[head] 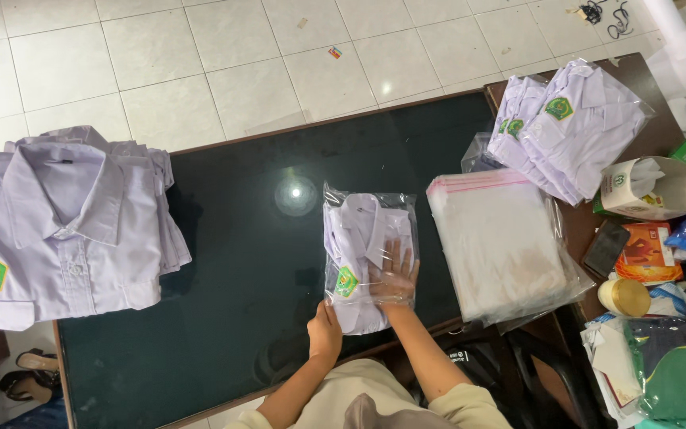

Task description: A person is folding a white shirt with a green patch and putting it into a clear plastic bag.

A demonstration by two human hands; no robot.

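A folded pale lilac shirt with a green badge (356, 253) lies on the dark glass table (256, 230), most of it inside a clear plastic bag (369, 202). My right hand (395, 274) is inside the bag's open near end, flat on the shirt with fingers spread. My left hand (325, 332) pinches the bag's near left corner by the table's front edge.
A stack of folded lilac shirts (65, 222) sits at the table's left end. A pile of empty clear bags (498, 242) lies right of the shirt. Bagged shirts (577, 127), a box (649, 187), a phone (606, 248) and clutter crowd the right. Sandals (25, 375) on the floor.
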